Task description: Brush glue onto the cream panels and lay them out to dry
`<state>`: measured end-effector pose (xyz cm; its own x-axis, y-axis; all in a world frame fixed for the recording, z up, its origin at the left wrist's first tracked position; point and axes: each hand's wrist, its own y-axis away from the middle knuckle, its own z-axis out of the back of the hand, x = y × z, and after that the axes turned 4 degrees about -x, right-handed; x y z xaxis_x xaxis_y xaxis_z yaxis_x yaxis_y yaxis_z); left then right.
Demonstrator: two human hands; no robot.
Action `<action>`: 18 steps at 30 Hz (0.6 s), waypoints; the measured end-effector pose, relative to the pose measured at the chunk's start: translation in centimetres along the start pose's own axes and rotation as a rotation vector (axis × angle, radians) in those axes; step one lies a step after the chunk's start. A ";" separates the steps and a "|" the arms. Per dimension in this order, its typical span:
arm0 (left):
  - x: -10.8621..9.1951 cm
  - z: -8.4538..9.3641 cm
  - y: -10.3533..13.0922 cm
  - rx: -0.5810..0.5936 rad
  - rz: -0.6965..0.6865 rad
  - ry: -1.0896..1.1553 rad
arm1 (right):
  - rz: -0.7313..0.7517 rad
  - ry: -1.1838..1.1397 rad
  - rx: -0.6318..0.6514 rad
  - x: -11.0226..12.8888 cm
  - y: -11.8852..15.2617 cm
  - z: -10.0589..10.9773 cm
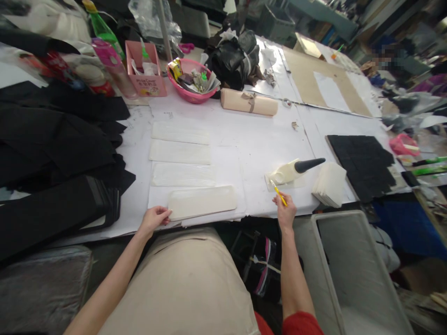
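My left hand [156, 219] pinches the lower left corner of a cream rectangular piece [202, 203] lying at the table's front edge. In my right hand [285, 208] is a yellow-handled brush [281, 197], its tip beside a cream bottle [284, 172] with a black cone-shaped nozzle. That bottle lies tilted on a small pale sheet. Above the cream piece, several thin whitish strips [183, 175] are laid out in rows on the white paper. A stack of cream pieces [329, 184] stands right of the bottle.
Black fabric pieces [52, 135] cover the left side. A pink basket [192, 95], a pink box [146, 86] and a tied beige roll [249, 102] are at the back. Black panels [361, 165] lie right. Grey bins [363, 270] stand below the front edge.
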<state>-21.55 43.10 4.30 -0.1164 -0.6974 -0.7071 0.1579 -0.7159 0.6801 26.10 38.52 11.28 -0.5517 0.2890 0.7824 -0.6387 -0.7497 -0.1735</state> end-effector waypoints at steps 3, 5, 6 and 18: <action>-0.2 0.1 0.2 0.008 0.008 0.026 | -0.166 -0.326 0.054 3.6 3.9 -2.4; -0.2 0.2 0.3 0.025 0.018 0.042 | -0.256 -0.458 0.180 6.1 7.0 -4.6; -0.3 0.3 0.3 0.031 0.023 0.045 | -0.296 -0.503 0.261 7.2 8.5 -5.7; 0.1 0.7 0.1 0.061 0.013 0.057 | -0.400 -0.609 0.779 12.2 18.1 -15.1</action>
<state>-22.23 42.92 4.42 -0.0588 -0.7049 -0.7069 0.0984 -0.7087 0.6986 -0.29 37.49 8.61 0.1207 0.4141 0.9022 -0.0761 -0.9023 0.4243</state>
